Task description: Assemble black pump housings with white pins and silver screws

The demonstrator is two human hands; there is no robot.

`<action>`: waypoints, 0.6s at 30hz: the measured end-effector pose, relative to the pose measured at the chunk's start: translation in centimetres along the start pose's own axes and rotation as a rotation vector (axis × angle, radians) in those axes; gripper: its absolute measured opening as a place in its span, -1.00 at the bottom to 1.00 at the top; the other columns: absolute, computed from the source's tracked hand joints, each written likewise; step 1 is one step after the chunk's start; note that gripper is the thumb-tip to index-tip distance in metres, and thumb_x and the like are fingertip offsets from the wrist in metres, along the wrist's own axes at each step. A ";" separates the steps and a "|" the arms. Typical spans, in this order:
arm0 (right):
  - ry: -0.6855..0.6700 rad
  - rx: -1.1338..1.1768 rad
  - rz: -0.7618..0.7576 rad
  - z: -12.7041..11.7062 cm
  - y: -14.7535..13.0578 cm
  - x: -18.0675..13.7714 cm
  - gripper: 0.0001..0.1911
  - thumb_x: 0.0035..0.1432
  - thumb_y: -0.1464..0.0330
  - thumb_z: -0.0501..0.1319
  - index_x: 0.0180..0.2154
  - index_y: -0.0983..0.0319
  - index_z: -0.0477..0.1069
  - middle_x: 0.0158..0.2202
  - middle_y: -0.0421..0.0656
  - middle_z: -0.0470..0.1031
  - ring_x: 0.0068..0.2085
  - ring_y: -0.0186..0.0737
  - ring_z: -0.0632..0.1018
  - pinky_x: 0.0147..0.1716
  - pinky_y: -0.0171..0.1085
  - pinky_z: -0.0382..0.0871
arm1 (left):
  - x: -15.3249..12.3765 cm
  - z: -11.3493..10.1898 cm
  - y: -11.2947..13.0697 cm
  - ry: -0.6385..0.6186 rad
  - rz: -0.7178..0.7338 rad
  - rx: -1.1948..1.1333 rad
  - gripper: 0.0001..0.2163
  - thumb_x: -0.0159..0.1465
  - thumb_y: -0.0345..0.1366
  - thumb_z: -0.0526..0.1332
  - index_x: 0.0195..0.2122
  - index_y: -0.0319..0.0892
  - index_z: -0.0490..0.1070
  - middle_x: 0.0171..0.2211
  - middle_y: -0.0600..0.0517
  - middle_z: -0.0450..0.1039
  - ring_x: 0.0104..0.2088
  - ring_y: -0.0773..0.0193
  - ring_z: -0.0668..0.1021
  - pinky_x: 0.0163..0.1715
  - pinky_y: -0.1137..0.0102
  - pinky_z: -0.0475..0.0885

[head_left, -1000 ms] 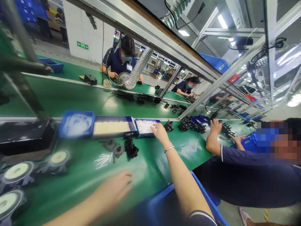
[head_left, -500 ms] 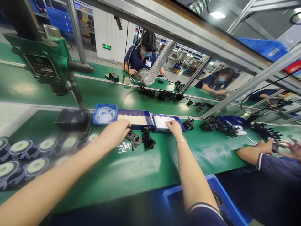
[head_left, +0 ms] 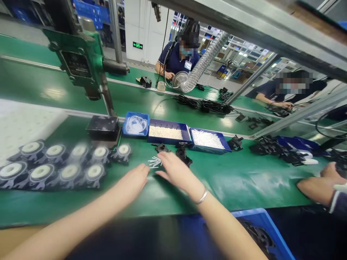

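My left hand (head_left: 137, 177) is low over the green bench, its fingers curled together at the near left side of a small pile of thin white pins (head_left: 154, 162). What those fingers hold, if anything, is hidden. My right hand (head_left: 177, 171) reaches in from the right, thumb apart from its outstretched fingers. Its fingertips are at the right of the pins, partly covering a black round part (head_left: 162, 147). Another black moulded part (head_left: 184, 157) lies just behind that hand.
Blue trays hold clear rings (head_left: 136, 124), small cream pieces (head_left: 166, 132) and white pins (head_left: 207, 140). Black housings with cream rings (head_left: 72, 171) stand in rows at left, below a green press (head_left: 78, 61). A blue crate (head_left: 267, 220) is below the bench edge. A co-worker's hand (head_left: 332, 175) is at right.
My right hand has left the tray of white pins and come left and nearer, to the loose pins. My left hand has drawn back toward me. The view has shifted.
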State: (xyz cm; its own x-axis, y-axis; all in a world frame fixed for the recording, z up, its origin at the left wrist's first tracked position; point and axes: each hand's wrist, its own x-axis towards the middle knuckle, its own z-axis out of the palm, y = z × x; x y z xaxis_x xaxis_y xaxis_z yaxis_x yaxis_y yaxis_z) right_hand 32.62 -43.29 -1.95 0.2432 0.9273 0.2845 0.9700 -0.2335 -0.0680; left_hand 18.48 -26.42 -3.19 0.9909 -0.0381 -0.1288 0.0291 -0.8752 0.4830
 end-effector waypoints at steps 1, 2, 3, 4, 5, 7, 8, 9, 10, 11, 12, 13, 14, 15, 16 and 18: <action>-0.032 -0.049 -0.002 1.2 -1.2 0.3 -0.44 0.25 0.25 0.25 0.18 0.40 0.25 0.11 0.20 0.38 0.04 0.12 0.46 -0.01 0.03 0.47 | -0.3 -0.2 0.0 -0.003 -0.008 0.001 -0.80 0.34 -0.48 0.05 -0.05 -0.30 0.34 -0.10 -0.18 0.40 -0.10 0.02 0.53 -0.07 0.17 0.44; -0.052 -0.091 0.010 2.3 -2.0 0.4 -0.45 0.26 0.27 0.24 0.17 0.44 0.24 0.09 0.23 0.38 0.02 0.13 0.47 -0.06 0.01 0.49 | -0.7 -0.3 0.0 -0.008 -0.016 0.003 -0.80 0.34 -0.47 0.06 -0.04 -0.30 0.35 -0.10 -0.18 0.40 -0.10 0.02 0.53 -0.07 0.17 0.45; -0.064 -0.130 0.022 3.3 -2.4 0.6 -0.50 0.28 0.29 0.21 0.14 0.46 0.26 0.04 0.23 0.41 -0.02 0.11 0.49 -0.12 -0.02 0.51 | -1.1 -0.3 -0.1 -0.014 -0.022 0.005 -0.80 0.34 -0.46 0.07 -0.04 -0.29 0.35 -0.10 -0.18 0.40 -0.10 0.03 0.54 -0.08 0.17 0.45; -0.074 -0.162 0.026 4.1 -2.5 0.6 -0.59 0.32 0.31 0.17 0.10 0.45 0.29 -0.02 0.20 0.43 -0.07 0.07 0.51 -0.18 -0.05 0.53 | -1.6 -0.4 -0.1 -0.017 -0.025 0.009 -0.81 0.34 -0.46 0.08 -0.04 -0.28 0.35 -0.11 -0.17 0.41 -0.10 0.03 0.54 -0.09 0.18 0.46; -0.084 -0.191 0.019 4.7 -2.5 0.7 -0.68 0.35 0.34 0.12 0.04 0.42 0.33 -0.09 0.15 0.45 -0.13 0.03 0.52 -0.23 -0.09 0.53 | -2.1 -0.6 -0.2 -0.017 -0.021 0.014 -0.81 0.34 -0.45 0.08 -0.05 -0.26 0.36 -0.12 -0.15 0.42 -0.11 0.04 0.55 -0.10 0.19 0.46; -0.098 -0.244 -0.017 5.3 -2.2 0.7 -0.79 0.37 0.43 0.03 -0.07 0.38 0.38 -0.21 0.06 0.44 -0.23 -0.04 0.51 -0.29 -0.12 0.51 | -2.7 -1.6 -0.5 -0.012 0.007 0.030 -0.82 0.34 -0.42 0.10 -0.06 -0.24 0.38 -0.13 -0.13 0.44 -0.14 0.06 0.56 -0.12 0.22 0.47; -0.101 -0.263 -0.041 5.4 -2.1 0.6 -0.79 0.37 0.48 0.00 -0.13 0.36 0.40 -0.25 0.03 0.43 -0.27 -0.07 0.49 -0.31 -0.13 0.50 | -2.7 -2.4 -0.7 0.003 0.025 0.046 -0.82 0.34 -0.41 0.11 -0.06 -0.24 0.39 -0.13 -0.13 0.45 -0.15 0.07 0.56 -0.13 0.23 0.47; -0.104 -0.273 -0.064 5.5 -2.0 0.6 -0.77 0.36 0.52 -0.03 -0.17 0.34 0.40 -0.28 0.01 0.42 -0.29 -0.08 0.48 -0.32 -0.14 0.49 | -2.4 -3.6 -0.8 0.029 0.047 0.069 -0.83 0.34 -0.39 0.11 -0.07 -0.24 0.39 -0.14 -0.13 0.45 -0.16 0.07 0.57 -0.14 0.23 0.47; -0.103 -0.279 -0.082 5.5 -2.0 0.6 -0.74 0.35 0.54 -0.04 -0.20 0.33 0.41 -0.30 -0.01 0.42 -0.30 -0.08 0.47 -0.33 -0.14 0.48 | -1.7 -4.9 -0.9 0.069 0.070 0.100 -0.82 0.35 -0.37 0.11 -0.07 -0.25 0.41 -0.14 -0.14 0.46 -0.17 0.06 0.57 -0.15 0.23 0.46; -0.101 -0.285 -0.095 5.5 -2.1 0.5 -0.73 0.35 0.55 -0.06 -0.22 0.33 0.41 -0.31 -0.01 0.41 -0.30 -0.08 0.47 -0.34 -0.14 0.47 | -0.5 -6.4 -1.0 0.117 0.092 0.138 -0.82 0.36 -0.36 0.09 -0.08 -0.26 0.42 -0.14 -0.15 0.47 -0.17 0.05 0.57 -0.15 0.23 0.45; -0.096 -0.292 -0.103 5.6 -2.2 0.5 -0.71 0.34 0.56 -0.07 -0.24 0.33 0.42 -0.33 -0.01 0.41 -0.31 -0.07 0.47 -0.35 -0.13 0.47 | 1.0 -7.9 -1.0 0.163 0.118 0.177 -0.81 0.37 -0.37 0.07 -0.09 -0.27 0.43 -0.15 -0.16 0.48 -0.16 0.04 0.57 -0.15 0.23 0.44; -0.088 -0.297 -0.103 5.6 -2.3 0.5 -0.69 0.34 0.57 -0.09 -0.24 0.34 0.42 -0.33 0.00 0.41 -0.32 -0.06 0.47 -0.36 -0.12 0.46 | 2.9 -9.3 -1.0 0.201 0.139 0.216 -0.79 0.38 -0.37 0.04 -0.12 -0.29 0.45 -0.17 -0.17 0.50 -0.16 0.03 0.57 -0.15 0.23 0.42; -0.077 -0.301 -0.099 5.7 -2.4 0.5 -0.67 0.34 0.58 -0.11 -0.23 0.35 0.42 -0.33 0.01 0.41 -0.33 -0.05 0.47 -0.36 -0.11 0.46 | 5.1 -10.5 -0.9 0.210 0.156 0.253 -0.76 0.38 -0.40 0.01 -0.15 -0.31 0.47 -0.17 -0.20 0.51 -0.14 0.02 0.56 -0.13 0.23 0.40; -0.064 -0.304 -0.092 5.9 -2.4 0.5 -0.65 0.34 0.59 -0.13 -0.21 0.36 0.42 -0.32 0.03 0.42 -0.33 -0.05 0.47 -0.36 -0.10 0.47 | 7.5 -11.4 -0.8 0.185 0.144 0.290 -0.76 0.37 -0.43 0.02 -0.19 -0.33 0.49 -0.17 -0.24 0.52 -0.12 0.00 0.56 -0.11 0.23 0.39; -0.050 -0.306 -0.082 6.0 -2.5 0.5 -0.64 0.34 0.59 -0.15 -0.18 0.37 0.42 -0.31 0.04 0.43 -0.32 -0.04 0.48 -0.35 -0.10 0.47 | 9.9 -12.0 -0.7 0.166 0.144 0.300 -0.78 0.34 -0.45 0.06 -0.23 -0.34 0.51 -0.18 -0.26 0.52 -0.11 0.00 0.55 -0.11 0.23 0.38; -0.020 -0.309 -0.063 6.3 -2.4 0.3 -0.63 0.34 0.59 -0.15 -0.09 0.39 0.40 -0.26 0.07 0.45 -0.30 -0.04 0.49 -0.32 -0.09 0.48 | 14.5 -12.1 -0.6 0.108 0.135 0.313 -0.88 0.25 -0.48 0.19 -0.33 -0.35 0.53 -0.26 -0.26 0.54 -0.15 0.02 0.56 -0.14 0.26 0.39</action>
State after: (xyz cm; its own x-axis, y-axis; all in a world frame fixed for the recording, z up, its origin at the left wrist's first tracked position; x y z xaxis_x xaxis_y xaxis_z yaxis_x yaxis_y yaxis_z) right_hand 30.37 -40.56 -7.73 0.1852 0.9477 0.2599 0.9369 -0.2501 0.2444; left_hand 34.44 -20.60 5.11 0.9917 -0.1270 0.0184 -0.1281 -0.9716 0.1987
